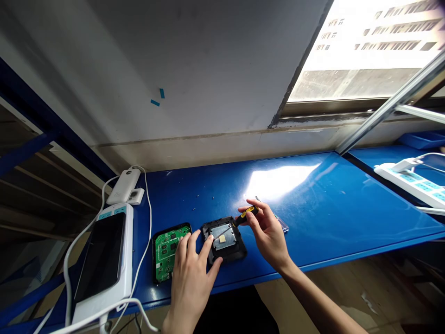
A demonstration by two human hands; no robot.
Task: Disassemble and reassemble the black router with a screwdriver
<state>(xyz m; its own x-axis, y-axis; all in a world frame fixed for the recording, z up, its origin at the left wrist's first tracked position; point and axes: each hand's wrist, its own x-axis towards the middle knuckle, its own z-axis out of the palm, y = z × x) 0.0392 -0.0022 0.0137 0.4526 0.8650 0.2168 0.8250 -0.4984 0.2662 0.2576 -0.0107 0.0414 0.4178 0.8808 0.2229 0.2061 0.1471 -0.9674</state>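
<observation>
My right hand (268, 231) grips a screwdriver (246, 215) by its black and yellow handle. The shaft slants down to the left over a black plastic housing (227, 254). Inside that housing lies a silvery metal plate (227, 232) with a small beige square pad (222, 238). My left hand (193, 262) has its fingers spread, with the index fingertip at the plate's left side near the screwdriver's tip and the thumb by the housing's lower edge. Beneath and left of this hand sits a green circuit board (165, 250) in a black frame, partly covered by the fingers.
Several small dark screws (213, 198) lie on the blue table (313, 222) behind the housing. A transparent item (283, 225) is partly hidden behind my right hand. At left are a power strip (114, 297), a phone (102, 257), a white power bank (124, 185) and cables (148, 232).
</observation>
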